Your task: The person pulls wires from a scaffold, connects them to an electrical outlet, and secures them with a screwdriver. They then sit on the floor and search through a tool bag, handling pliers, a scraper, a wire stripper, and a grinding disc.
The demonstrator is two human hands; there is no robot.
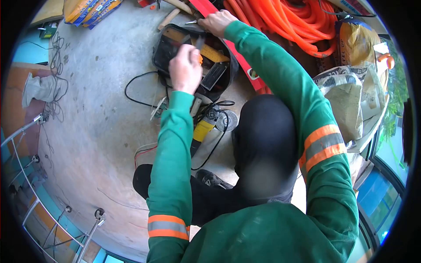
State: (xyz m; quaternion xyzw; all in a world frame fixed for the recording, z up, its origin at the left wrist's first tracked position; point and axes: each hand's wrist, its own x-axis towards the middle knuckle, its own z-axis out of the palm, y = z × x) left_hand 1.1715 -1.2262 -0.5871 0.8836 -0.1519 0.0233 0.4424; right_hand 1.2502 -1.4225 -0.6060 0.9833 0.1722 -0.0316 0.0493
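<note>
Over the left side of a black tool bag (160,55), my left hand (186,69) is closed round an orange-handled tool (200,58) with a dark blade (200,42) pointing up. My right hand (217,23) is at the bag's far right edge, beside a long red level (243,65); its fingers are bent, and what they grip is too small to make out. Inside the bag lie a yellow tool (215,53) and a black rectangular object (214,75). A yellow and black power tool (202,130) lies on the floor below the bag.
Orange corrugated hose (289,26) is coiled at the upper right, near sacks (357,41). More bags (90,11) stand at the upper left. A metal frame on wheels (37,197) is at lower left. Cables (57,83) trail across the floor.
</note>
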